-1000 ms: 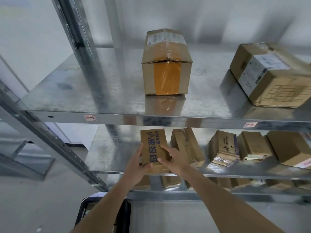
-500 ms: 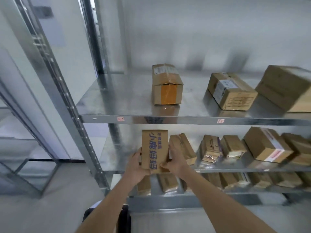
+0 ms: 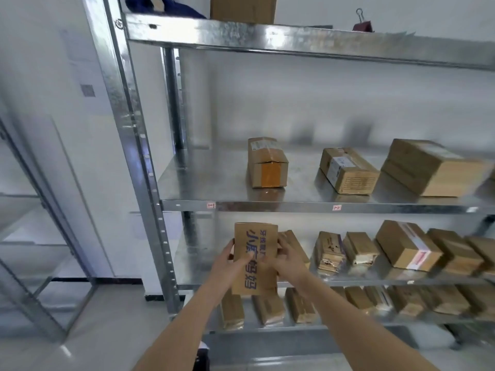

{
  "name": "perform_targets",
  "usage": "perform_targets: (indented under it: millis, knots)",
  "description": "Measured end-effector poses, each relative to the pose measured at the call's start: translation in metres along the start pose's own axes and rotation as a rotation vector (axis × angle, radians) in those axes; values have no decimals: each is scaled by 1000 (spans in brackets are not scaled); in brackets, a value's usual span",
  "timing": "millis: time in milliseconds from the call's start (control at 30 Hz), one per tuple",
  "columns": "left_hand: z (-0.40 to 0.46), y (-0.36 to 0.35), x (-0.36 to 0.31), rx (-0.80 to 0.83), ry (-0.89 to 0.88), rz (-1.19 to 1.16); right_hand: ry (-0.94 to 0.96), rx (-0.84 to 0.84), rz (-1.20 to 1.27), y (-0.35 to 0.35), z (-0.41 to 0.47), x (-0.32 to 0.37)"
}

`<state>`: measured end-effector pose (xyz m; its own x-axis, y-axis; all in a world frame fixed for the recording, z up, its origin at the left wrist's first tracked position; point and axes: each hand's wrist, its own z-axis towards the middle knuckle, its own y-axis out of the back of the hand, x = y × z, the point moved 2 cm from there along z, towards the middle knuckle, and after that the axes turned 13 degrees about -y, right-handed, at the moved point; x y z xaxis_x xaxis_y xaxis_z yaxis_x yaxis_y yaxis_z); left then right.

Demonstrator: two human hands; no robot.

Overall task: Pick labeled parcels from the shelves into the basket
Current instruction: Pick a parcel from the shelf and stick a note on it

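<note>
Just in front of the lower shelf (image 3: 348, 280), printed box (image 3: 254, 258) held upright, left hand (image 3: 227, 261) and right hand (image 3: 288, 259) gripping opposite sides; keep both grips firm, draw clear of neighbouring box (image 3: 293, 243), then lower to basket, unseen.

Brown cardboard parcel (image 3: 255, 257), blue print, upright, held w/ both hands

Up on the top shelf there's a dark red binder clip (image 3: 362, 22) off to the right, standing upright, plus some blue fabric (image 3: 163, 5) bunched at the far left. A QR code sticker (image 3: 87, 90) sits on the white wall left of the rack. Pale glossy floor (image 3: 88, 333) below.
</note>
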<state>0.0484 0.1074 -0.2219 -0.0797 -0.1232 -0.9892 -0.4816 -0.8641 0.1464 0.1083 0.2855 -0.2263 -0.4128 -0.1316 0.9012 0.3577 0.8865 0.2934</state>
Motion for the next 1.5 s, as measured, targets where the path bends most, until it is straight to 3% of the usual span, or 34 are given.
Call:
perform_targets:
  millis: [300, 467, 667, 833, 1100, 1333, 1500]
  knots:
    - [-9, 10, -28, -96, 12, 14, -90, 3, 208, 5, -20, 21]
    - [-3, 15, -30, -141, -8, 111, -49, -18, 151, 9, -17, 27]
    - [4, 25, -11, 3, -57, 113, 48, 129, -21, 16, -18, 28]
    - [8, 22, 0, 30, -55, 51, 68, 68, -148, 14, -6, 18]
    - [37, 14, 37, -80, -40, 43, -43, 49, -89, -1, 37, -10]
    - [68, -7, 79, 18, 3, 63, -59, 46, -163, -11, 95, -55]
    - [106, -18, 127, -1, 7, 74, -72, 112, -311, -19, 136, -81]
